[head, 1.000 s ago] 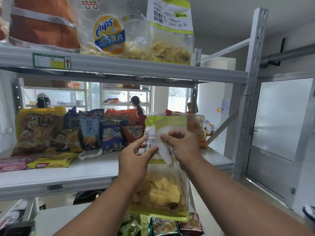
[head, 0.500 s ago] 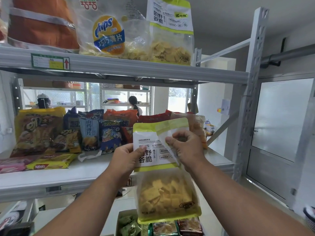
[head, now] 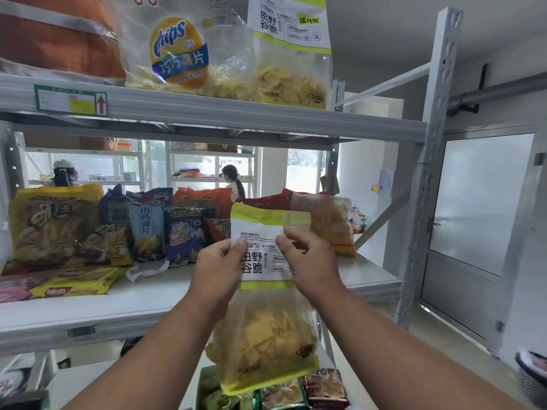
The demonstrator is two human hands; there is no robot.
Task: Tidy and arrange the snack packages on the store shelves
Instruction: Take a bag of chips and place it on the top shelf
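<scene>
A white and lime-green chip bag (head: pixel 260 321) with a clear lower half hangs upright in front of the middle shelf (head: pixel 142 303). My left hand (head: pixel 217 272) pinches its left edge just below the top band. My right hand (head: pixel 310 261) pinches its upper right part, where a clear flap is folded forward. A matching bag (head: pixel 291 51) stands on the top shelf (head: pixel 236 113) beside a large clear "chips" bag (head: pixel 183 51). Several snack bags (head: pixel 148 229) stand along the back of the middle shelf.
A yellow wafer pack (head: pixel 77 284) and a pink pack (head: pixel 14 287) lie flat at the shelf's left. More packets (head: pixel 299 390) sit in a bin below my arms. The grey shelf upright (head: pixel 429 173) stands to the right, with a frosted door (head: pixel 479 208) beyond.
The bag has been turned so its printed front faces me and has risen a little. Both hands shifted their pinch along its top part.
</scene>
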